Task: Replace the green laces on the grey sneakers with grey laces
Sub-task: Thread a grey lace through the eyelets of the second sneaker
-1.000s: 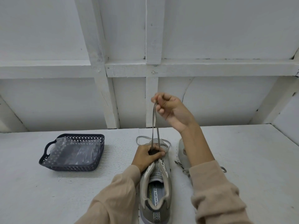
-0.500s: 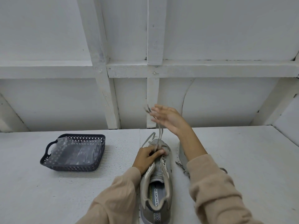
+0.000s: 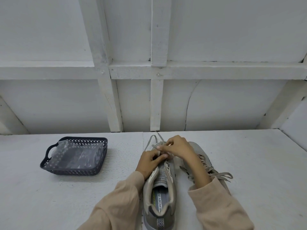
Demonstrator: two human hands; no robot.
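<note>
A grey sneaker [image 3: 160, 195] lies in front of me, heel towards me, its upper eyelets bare. A grey lace [image 3: 152, 141] runs through its lower eyelets and loops out past the toe. My left hand [image 3: 150, 161] rests on the sneaker's left side, thumb and fingers pinching the lace at the tongue. My right hand [image 3: 177, 147] is over the toe end, fingers closed on the same lace. The second grey sneaker [image 3: 201, 156] lies to the right, partly hidden by my right forearm, with a grey lace [image 3: 221, 175] tied on it.
A dark perforated plastic basket [image 3: 49, 161] with a clear plastic bag inside stands on the white table, to the left. A white panelled wall rises right behind the shoes.
My right hand held the lace pulled high above the shoe, then let it drop, and has come down to the toe end. My left hand stayed on the sneaker.
</note>
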